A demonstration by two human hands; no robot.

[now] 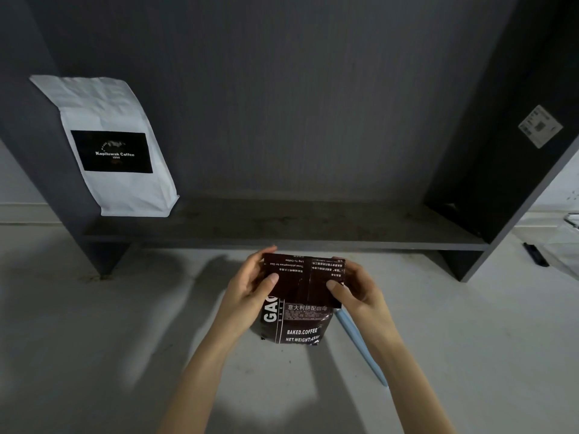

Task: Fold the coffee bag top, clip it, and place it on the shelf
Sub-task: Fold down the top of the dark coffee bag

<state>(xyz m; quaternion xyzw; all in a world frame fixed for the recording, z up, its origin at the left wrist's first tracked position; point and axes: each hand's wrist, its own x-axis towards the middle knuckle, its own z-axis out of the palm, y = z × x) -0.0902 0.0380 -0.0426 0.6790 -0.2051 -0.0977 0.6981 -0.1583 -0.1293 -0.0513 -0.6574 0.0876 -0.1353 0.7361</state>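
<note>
Pinching the folded-over top of the dark coffee bag (296, 311) between left hand (250, 288) and right hand (354, 292), just before the shelf (282, 227).
Hiding part of the pale blue clip (360, 346) behind bag and wrist; leaving flap print too small to read; standing a white bag (116, 145) at shelf's left.

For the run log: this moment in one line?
step: folding top | both hands on brown coffee bag | blue clip unused | shelf: white bag

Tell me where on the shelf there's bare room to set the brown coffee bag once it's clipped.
The shelf board is bare from the white coffee bag at its left end across to the right side panel. Only that left end is taken. Both hands, left hand and right hand, hold the brown coffee bag just in front.
</note>
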